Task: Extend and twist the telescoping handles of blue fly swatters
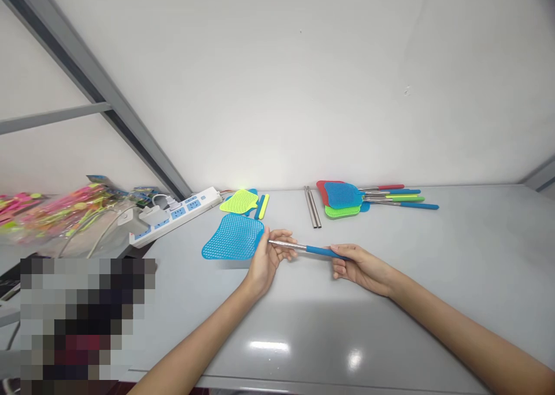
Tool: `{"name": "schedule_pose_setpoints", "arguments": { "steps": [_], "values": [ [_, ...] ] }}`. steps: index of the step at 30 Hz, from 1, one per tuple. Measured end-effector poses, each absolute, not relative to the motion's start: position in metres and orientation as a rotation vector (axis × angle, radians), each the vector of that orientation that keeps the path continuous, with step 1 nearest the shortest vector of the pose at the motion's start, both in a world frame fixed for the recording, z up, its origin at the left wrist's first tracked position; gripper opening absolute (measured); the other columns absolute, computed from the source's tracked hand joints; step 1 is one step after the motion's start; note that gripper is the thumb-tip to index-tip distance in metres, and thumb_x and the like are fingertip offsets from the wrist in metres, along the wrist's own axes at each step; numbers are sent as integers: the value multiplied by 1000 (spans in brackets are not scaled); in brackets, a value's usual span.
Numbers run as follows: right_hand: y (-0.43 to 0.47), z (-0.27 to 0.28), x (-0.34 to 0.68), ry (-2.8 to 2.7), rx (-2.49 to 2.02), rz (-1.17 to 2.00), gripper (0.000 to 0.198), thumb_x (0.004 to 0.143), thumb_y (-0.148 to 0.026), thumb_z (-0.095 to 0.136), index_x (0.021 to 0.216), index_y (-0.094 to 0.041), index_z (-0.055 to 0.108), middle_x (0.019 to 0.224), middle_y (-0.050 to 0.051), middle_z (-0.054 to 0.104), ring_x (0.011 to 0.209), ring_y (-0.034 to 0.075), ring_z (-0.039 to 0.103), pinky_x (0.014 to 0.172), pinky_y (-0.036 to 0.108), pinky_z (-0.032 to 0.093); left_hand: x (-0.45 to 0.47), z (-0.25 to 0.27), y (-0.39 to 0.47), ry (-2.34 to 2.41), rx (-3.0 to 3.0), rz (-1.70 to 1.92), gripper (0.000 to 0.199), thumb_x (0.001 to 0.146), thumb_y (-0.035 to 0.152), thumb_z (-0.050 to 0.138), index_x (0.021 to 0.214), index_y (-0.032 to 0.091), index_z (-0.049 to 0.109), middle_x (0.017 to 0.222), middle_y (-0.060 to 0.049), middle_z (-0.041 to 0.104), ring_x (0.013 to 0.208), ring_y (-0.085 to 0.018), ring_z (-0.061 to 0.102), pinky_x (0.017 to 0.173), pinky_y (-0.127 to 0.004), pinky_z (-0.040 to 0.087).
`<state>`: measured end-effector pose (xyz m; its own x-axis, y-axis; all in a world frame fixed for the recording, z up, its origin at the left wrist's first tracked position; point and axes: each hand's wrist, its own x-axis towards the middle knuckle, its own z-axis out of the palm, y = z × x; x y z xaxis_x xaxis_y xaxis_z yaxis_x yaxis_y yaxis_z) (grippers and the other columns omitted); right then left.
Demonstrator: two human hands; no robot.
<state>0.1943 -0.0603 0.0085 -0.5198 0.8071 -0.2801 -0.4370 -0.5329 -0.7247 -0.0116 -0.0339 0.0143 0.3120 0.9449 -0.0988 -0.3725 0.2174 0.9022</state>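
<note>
A blue fly swatter (234,237) is held up over the grey table, its perforated head to the left and its blue grip to the right. My left hand (269,255) is closed at the neck, where the head meets the metal rod, with the thumb on top. The end of the blue grip is pinched in my right hand (356,265). Behind it lie a yellow-green swatter head (239,201) over blue ones, and a blue and a yellow grip (264,206). Two bare metal rods (313,207) lie side by side farther right.
Several whole fly swatters (344,195) in red, blue and green lie stacked at the back right, by the wall. A white power strip (186,213) with plugged-in adapters lies at the left. Beyond it are plastic bags (73,213) of colourful items. A grey metal post (117,88) rises at the left.
</note>
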Motion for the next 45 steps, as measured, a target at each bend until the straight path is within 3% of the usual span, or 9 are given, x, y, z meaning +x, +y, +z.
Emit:
{"name": "schedule_pose_setpoints", "arguments": {
  "steps": [5,13,16,19,22,31,35,40,45],
  "values": [
    [-60,9,196,-776,-819,2074,17,75,-26,53,85,-13,60,47,-9,22,42,5,24,62,28,40,-11,13,-34,813,873,1104,40,80,41,28,79,11,54,68,-7,61,55,-15,55,56,-28,40],
    [-61,10,197,-800,-821,2117,15,73,-27,56,68,-14,58,43,-10,19,40,4,16,59,28,38,-14,8,-25,878,940,967,42,77,37,30,79,6,59,68,-11,63,56,-18,57,57,-28,40],
    [-58,6,198,-764,-840,1995,13,74,-26,55,80,-15,60,43,-10,17,41,5,17,58,26,37,-15,5,-26,982,1061,922,47,78,42,26,61,11,56,48,-5,56,44,-15,52,49,-26,37],
    [-53,3,200,-661,-859,1861,20,74,-25,55,90,-15,60,44,-9,17,43,6,20,56,24,36,-15,4,-31,1096,1229,935,46,78,44,29,42,17,38,34,3,39,35,-9,41,48,-24,33],
    [-50,4,202,-559,-848,1809,22,73,-24,55,93,-15,59,44,-9,17,43,7,22,55,24,36,-13,9,-36,1131,1354,1015,42,78,42,35,44,19,29,36,6,32,35,-7,35,49,-22,31],
    [-60,10,185,-475,-640,1963,25,78,-31,49,101,-22,53,47,-7,26,46,7,32,53,23,34,-5,15,-45,1100,1391,1028,41,78,47,34,50,18,35,42,6,35,36,-6,34,44,-21,28],
    [-64,9,157,-806,-690,2004,22,78,-33,48,92,-18,54,51,-5,39,47,8,39,54,25,34,-3,7,-51,1089,1425,930,45,80,48,28,46,18,35,38,5,33,36,-7,33,44,-21,28],
    [-57,4,132,-1123,-703,1830,17,76,-31,50,68,-16,47,54,-1,52,47,10,47,51,26,34,-1,8,-59,1095,1481,852,49,80,48,26,48,18,47,41,1,45,45,-10,44,55,-22,35],
    [-43,-3,125,-1115,-705,1782,19,76,-26,50,60,-16,45,50,-2,50,42,8,42,45,23,31,2,10,-58,1083,1390,881,52,80,51,22,44,18,40,37,3,39,42,-9,41,56,-23,35]
  ]
}}
